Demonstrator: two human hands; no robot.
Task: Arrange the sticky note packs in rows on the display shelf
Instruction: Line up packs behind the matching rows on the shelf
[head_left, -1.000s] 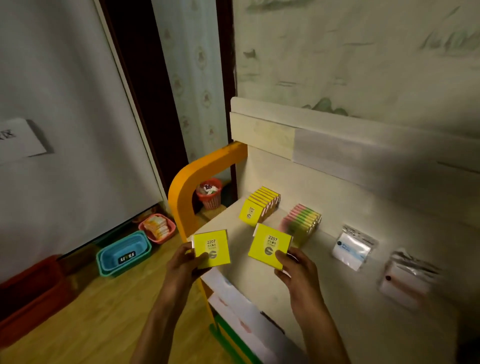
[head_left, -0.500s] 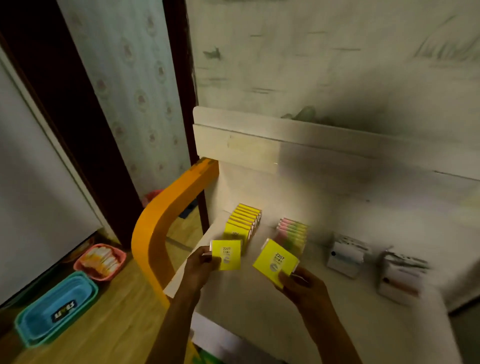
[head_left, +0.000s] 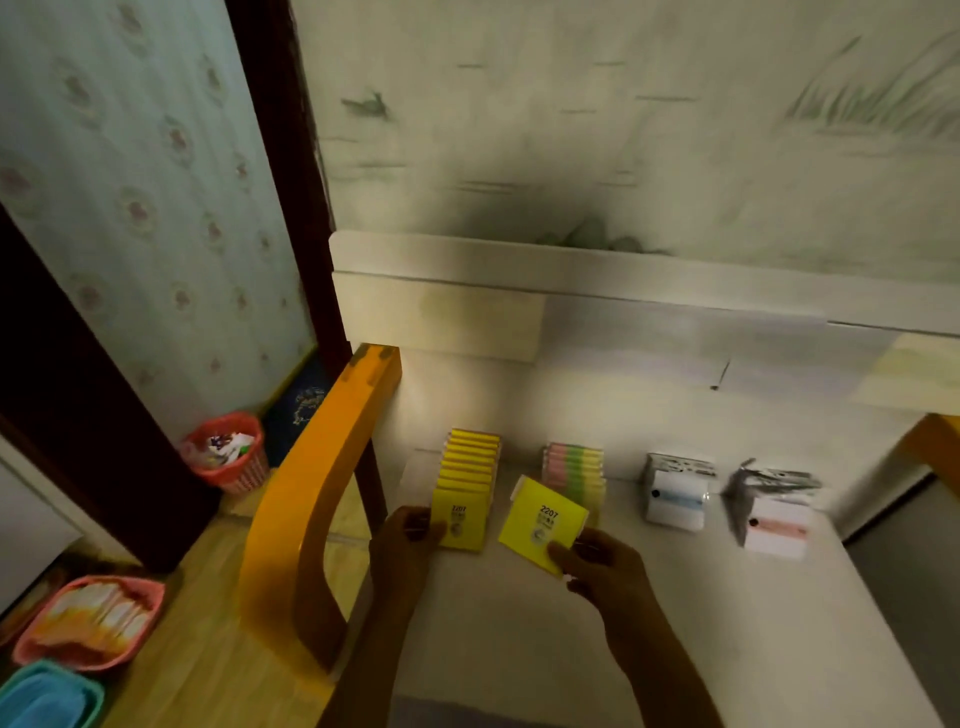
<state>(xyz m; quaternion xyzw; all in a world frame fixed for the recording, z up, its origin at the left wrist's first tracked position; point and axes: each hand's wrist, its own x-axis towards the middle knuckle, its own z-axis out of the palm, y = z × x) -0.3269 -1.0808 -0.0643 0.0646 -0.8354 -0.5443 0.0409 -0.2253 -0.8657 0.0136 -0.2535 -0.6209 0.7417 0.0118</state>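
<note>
i count four rows on the shelf (head_left: 727, 649); my left grip (head_left: 402, 540) pinches one yellow pack (head_left: 464, 525) at the left-edge yellow row (head_left: 470, 460), my right grip (head_left: 602, 564) pinches another pack (head_left: 540, 522) before the pastel row (head_left: 574, 465)

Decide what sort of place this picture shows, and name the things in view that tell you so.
Probably a small stationery shop or a stockroom in a home. A white display shelf carries neat rows of yellow sticky note packs and pastel packs, and baskets of stock sit on the wooden floor beside it.
</note>
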